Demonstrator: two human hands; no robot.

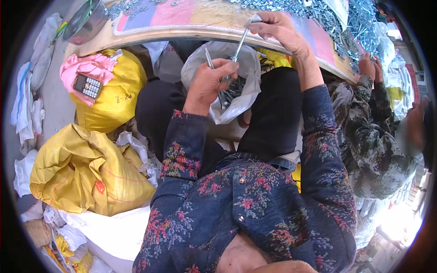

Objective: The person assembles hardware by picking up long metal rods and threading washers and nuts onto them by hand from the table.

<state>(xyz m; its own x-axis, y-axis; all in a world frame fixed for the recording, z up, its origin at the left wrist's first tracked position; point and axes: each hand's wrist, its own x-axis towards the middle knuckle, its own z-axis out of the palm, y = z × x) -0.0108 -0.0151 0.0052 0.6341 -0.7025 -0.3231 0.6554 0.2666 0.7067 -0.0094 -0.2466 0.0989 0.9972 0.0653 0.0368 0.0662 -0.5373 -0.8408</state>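
A long, slim metal bolt (241, 44) stretches slantwise between my hands, in front of the table edge. My right hand (280, 32) pinches its wider upper end with thumb and fingers. Around its lower end, where a small nut or washer seems to sit, my left hand (208, 84) is closed. A second metal rod (209, 58) sticks up out of the left hand. Below, between my knees, an open white plastic bag (195, 63) holds several similar metal bolts (226, 98). The fingertips partly hide both ends of the held bolt.
Loose nuts, washers and piles of bolts (321, 20) lie on the wooden table (218, 34), with a metal bowl (85, 22) at its left. A phone (87, 85) rests on pink cloth over a yellow sack (104, 111). Another person's hands (368, 67) work at the right.
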